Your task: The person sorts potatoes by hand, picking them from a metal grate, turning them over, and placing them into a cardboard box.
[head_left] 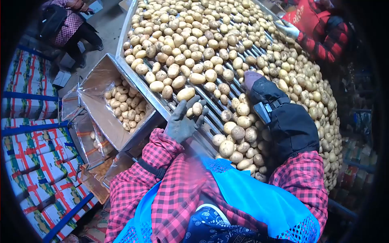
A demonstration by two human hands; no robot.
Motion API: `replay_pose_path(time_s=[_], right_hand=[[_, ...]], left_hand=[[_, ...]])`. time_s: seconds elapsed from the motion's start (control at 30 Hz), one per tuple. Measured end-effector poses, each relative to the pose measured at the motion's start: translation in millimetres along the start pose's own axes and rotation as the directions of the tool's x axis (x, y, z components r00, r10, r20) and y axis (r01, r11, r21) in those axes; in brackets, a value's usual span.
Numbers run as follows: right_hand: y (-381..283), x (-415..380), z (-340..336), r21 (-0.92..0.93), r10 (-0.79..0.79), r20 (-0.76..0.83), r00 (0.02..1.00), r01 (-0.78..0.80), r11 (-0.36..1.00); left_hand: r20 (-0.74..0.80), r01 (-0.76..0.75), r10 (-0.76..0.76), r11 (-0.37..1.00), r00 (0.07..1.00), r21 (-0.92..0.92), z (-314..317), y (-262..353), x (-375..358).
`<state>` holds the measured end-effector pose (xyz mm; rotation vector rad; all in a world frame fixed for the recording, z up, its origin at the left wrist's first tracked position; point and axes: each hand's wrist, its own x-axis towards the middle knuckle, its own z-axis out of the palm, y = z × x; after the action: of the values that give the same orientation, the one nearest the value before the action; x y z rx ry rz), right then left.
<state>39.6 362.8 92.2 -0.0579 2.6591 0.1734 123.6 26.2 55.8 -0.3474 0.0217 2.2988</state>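
My left hand [185,120], in a dark grey glove, is palm up at the left edge of the metal roller table [208,115]. Its fingers curl loosely round a small potato [197,108]. A longer potato [186,94] lies just beyond the fingertips. My right hand [253,80], in a purplish glove below a black cuff, reaches over the rollers among many loose potatoes [243,109]. Its fingers are mostly hidden, so what they hold, if anything, does not show.
A lined carton [97,89] partly filled with potatoes stands left of the table. Stacked printed boxes [52,162] are further left. A person in red [312,24] works at the upper right; another person [67,30] stands at the upper left.
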Motion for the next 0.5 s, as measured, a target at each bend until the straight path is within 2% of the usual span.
replay_pose_path(time_s=[0.03, 0.07, 0.1, 0.13, 0.17, 0.2, 0.27, 0.3, 0.33, 0.37, 0.4, 0.47, 0.5], right_hand=[[4, 0, -1, 0.029, -0.028, -0.026, 0.999, 0.029, 0.999], [8, 6, -3, -0.033, -0.059, 0.11, 0.992, 0.063, 0.997], [-3, -4, -11, 0.106, -0.004, 0.035, 0.999, 0.0, 0.994], [-12, -14, -20, 0.25, 0.052, -0.041, 0.998, -0.04, 0.967], [1, 7, 24, 0.232, -0.167, -0.431, 0.887, 0.288, 0.929], [-38, -17, -3, 0.25, -0.216, -0.504, 0.836, 0.38, 0.89], [-114, -53, -45, 0.301, -0.319, -0.454, 0.832, 0.48, 0.824], [-148, -55, -45, 0.224, -0.453, -0.545, 0.706, 0.643, 0.733], [-176, -59, -47, 0.13, -0.555, -0.621, 0.554, 0.771, 0.623], [-205, -64, -47, 0.13, -0.585, -0.592, 0.554, 0.782, 0.61], [-229, -69, -45, 0.131, -0.61, -0.561, 0.559, 0.788, 0.602], [-258, -75, -39, 0.161, -0.577, -0.583, 0.573, 0.777, 0.609], [-263, -79, -42, 0.275, -0.574, -0.564, 0.594, 0.79, 0.547]], left_hand=[[0.015, 0.018, -0.018, 1.0, 1.0, -0.015, -3, 0, -1], [0.027, 0.023, -0.022, 0.999, 0.999, -0.024, -8, 3, -6], [0.232, -0.363, 0.289, 0.584, 0.929, 0.726, -15, -11, -15], [0.238, -0.346, 0.254, 0.623, 0.938, 0.701, -8, -7, -24], [0.243, -0.326, 0.217, 0.661, 0.945, 0.676, -1, -5, -33], [0.211, -0.232, 0.135, 0.802, 0.968, 0.55, -5, 1, -33], [0.143, -0.002, -0.032, 0.974, 0.989, 0.228, -12, 12, -31], [0.125, -0.114, 0.078, 0.944, 0.989, 0.311, -62, 6, -14], [0.186, -0.145, 0.112, 0.973, 0.976, 0.178, -53, 7, -18], [0.246, -0.16, 0.145, 0.986, 0.958, 0.04, -44, 9, -22], [0.032, -0.057, 0.059, 0.996, 0.998, -0.07, -2, 19, -43], [0.046, -0.343, 0.345, 0.896, 0.938, 0.283, -43, 30, -53], [0.071, -0.35, 0.344, 0.889, 0.936, 0.294, -28, 34, -69]])
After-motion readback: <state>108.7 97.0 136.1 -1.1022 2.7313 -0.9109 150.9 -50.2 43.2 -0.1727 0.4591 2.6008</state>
